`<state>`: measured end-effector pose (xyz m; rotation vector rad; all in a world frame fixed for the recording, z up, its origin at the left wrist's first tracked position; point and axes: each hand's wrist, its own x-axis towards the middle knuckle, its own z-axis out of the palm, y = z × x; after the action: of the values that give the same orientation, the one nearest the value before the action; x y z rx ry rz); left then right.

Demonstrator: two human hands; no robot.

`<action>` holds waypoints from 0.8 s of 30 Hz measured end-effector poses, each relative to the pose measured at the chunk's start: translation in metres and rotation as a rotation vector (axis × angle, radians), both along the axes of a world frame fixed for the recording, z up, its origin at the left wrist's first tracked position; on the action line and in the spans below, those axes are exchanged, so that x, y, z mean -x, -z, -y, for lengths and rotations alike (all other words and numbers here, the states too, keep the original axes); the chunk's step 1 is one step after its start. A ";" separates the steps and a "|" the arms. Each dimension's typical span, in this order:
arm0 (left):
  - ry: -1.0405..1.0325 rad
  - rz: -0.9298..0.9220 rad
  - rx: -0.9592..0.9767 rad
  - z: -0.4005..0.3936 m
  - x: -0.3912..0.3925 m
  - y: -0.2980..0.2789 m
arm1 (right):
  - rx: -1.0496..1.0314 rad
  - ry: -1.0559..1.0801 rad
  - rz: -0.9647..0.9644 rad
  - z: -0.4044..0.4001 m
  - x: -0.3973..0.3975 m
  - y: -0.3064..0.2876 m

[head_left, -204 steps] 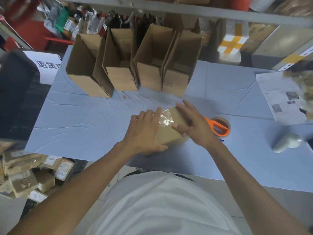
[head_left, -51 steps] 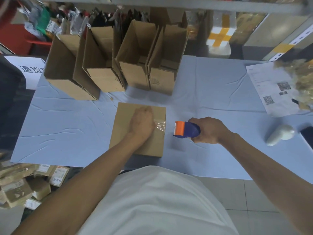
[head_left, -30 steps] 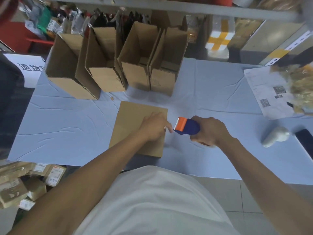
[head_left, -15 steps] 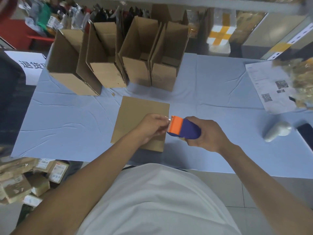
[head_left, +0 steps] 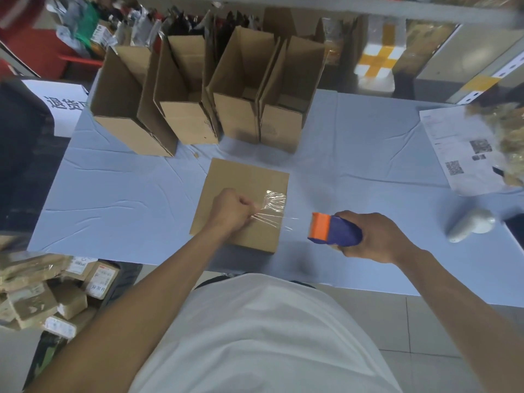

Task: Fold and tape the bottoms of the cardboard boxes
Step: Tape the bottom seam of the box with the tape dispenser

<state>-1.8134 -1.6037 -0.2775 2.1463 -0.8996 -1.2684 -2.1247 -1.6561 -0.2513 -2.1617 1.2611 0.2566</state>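
Observation:
A brown cardboard box [head_left: 226,180] lies bottom-up on the blue tablecloth [head_left: 113,199] near the table's front edge. A crinkled patch of clear tape [head_left: 273,198] sticks to its right side. My left hand [head_left: 231,212] sits over the box with its fingers curled, pinching the end of a clear tape strip [head_left: 272,219]. The strip stretches right toward the orange-and-blue tape dispenser [head_left: 331,229], which my right hand [head_left: 374,236] grips just off the box's right edge.
Several open cardboard boxes [head_left: 204,92] stand in a row at the back of the table. A paper sheet with QR codes [head_left: 459,148] and a white handheld device [head_left: 470,228] lie at the right. Small parcels [head_left: 42,296] are piled on the floor at the left.
My right hand has pulled the dispenser to the right, away from my left hand. A strip of clear tape now stretches between them over the box.

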 end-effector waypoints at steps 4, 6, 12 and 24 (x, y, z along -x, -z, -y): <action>0.092 0.141 -0.006 0.010 0.010 0.002 | 0.014 0.019 -0.039 0.003 0.001 0.007; 0.164 0.250 -0.016 0.012 0.010 0.003 | 0.018 0.001 -0.073 0.006 0.000 0.007; 0.504 0.730 -0.150 0.028 0.025 -0.023 | -0.023 -0.053 -0.157 0.010 -0.012 0.010; 0.737 0.156 0.177 0.015 0.021 -0.005 | -0.099 -0.093 -0.308 0.007 -0.073 0.009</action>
<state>-1.8340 -1.6187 -0.2729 1.8420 -1.9075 -1.2674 -2.0517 -1.6630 -0.2605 -2.1553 1.2819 0.6990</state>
